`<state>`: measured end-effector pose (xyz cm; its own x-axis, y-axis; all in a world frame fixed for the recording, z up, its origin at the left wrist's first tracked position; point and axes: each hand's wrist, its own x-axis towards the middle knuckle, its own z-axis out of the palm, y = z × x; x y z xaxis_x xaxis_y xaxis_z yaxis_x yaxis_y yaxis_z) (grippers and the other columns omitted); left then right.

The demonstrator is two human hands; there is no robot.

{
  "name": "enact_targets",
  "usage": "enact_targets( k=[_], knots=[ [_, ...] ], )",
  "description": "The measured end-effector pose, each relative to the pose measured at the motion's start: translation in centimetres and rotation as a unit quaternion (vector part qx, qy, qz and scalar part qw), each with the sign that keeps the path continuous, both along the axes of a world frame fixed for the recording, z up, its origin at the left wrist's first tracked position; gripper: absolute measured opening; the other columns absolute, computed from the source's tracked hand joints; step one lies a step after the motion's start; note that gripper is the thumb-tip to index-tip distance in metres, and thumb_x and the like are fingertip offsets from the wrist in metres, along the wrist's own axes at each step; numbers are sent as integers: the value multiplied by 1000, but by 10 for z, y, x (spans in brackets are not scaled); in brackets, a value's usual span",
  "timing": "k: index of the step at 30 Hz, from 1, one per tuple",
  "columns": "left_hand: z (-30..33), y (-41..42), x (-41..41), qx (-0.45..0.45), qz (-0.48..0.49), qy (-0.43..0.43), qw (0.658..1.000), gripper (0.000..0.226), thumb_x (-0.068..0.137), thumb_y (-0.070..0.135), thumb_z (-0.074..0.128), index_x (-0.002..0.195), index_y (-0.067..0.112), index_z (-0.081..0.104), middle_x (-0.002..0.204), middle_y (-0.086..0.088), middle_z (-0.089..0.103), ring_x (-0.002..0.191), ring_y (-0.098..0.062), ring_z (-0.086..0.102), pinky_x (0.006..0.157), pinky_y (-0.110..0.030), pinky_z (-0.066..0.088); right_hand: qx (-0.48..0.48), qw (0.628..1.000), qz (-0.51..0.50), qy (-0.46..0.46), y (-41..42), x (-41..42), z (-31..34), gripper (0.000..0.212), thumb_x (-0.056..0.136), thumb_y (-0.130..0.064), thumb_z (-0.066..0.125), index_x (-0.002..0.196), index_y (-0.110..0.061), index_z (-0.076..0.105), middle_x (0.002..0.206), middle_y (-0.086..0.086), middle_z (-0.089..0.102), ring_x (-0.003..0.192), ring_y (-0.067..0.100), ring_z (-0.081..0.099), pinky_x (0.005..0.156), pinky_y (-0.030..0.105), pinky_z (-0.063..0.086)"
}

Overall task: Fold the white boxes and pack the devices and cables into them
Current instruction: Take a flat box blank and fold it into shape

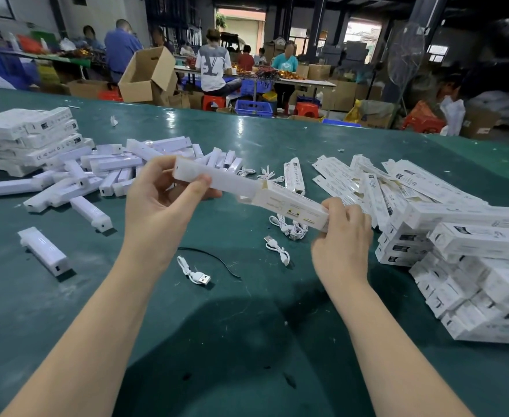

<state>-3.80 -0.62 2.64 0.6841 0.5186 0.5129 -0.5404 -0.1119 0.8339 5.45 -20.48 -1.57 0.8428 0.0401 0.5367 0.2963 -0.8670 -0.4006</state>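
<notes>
Left hand [163,200] pinches device [214,179] by its outer end, held above green table [247,341]; right hand [342,236] grips white box [292,210]; device partly inside open mouth; insertion step, apparently; next: push home, add cable [194,272], tuck flap

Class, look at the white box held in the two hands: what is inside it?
A long white plastic device sticks out of the white cardboard box's open end, partly slid in. The left hand holds the device, the right hand the box. Anything deeper inside is hidden.

Bare forearms [103,311], no sleeves, no jewellery
</notes>
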Motion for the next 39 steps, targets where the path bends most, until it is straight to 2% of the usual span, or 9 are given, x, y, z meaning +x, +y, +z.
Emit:
enact_targets(
  k=[4,6,10,15,20,24,31,37,39],
  knots=[
    [0,1,-1,-39,-41,12,998,27,91,0,62,112,18,61,92,-13,65,76,-25,73,80,-31,58,10,1000,-15,-10,-1,1,-2,45,78,8,53,118,-14,53,110,10,45,104,29,35,91,35,29],
    [-1,2,0,-52,-52,24,997,20,91,2,62,105,17,64,95,-16,67,76,-26,73,78,-28,58,11,1000,-20,-16,-1,2,-3,46,78,8,53,118,-14,53,112,11,45,105,29,35,92,36,28],
    [-3,4,2,-67,-58,59,994,8,90,6,64,89,13,68,90,-9,73,74,-26,73,77,-27,57,7,999,-27,-23,-2,3,-5,47,77,10,55,118,-13,53,113,12,45,107,29,34,93,36,28],
    [-3,6,2,-47,-58,65,995,3,89,10,67,92,10,69,91,-12,72,73,-27,73,76,-28,57,4,998,-43,-42,-2,3,-5,46,76,10,57,117,-11,53,112,15,45,107,33,37,94,40,30],
    [0,3,-4,5,-67,36,997,14,79,17,75,93,14,73,92,-13,73,77,-30,73,79,-31,58,33,996,-57,-63,-3,3,-4,47,75,9,58,117,-9,53,113,18,47,108,36,38,96,44,29],
    [1,6,-5,-13,-108,22,994,21,71,25,77,90,16,75,88,-13,73,75,-31,72,79,-33,58,71,988,-89,-107,1,2,-2,45,73,15,52,113,-5,56,109,21,49,105,40,43,100,46,24],
    [1,12,-2,-41,-159,64,984,10,71,11,70,77,17,76,73,-9,72,58,-22,67,68,-26,58,118,984,-60,-120,-5,4,3,35,85,12,52,117,-1,59,115,24,50,111,36,39,104,44,23],
    [3,12,1,-104,-177,72,976,24,81,7,56,68,16,73,61,-1,62,47,-13,53,68,-25,57,146,982,-38,-115,-5,3,6,37,88,2,39,118,-4,60,117,22,49,114,36,38,104,43,24],
    [2,10,3,-111,-168,78,976,34,89,3,52,66,17,73,58,0,59,46,-12,51,67,-25,57,144,981,-35,-126,-4,2,7,39,83,10,43,117,-1,60,115,24,50,113,40,41,102,44,26]
  ],
)
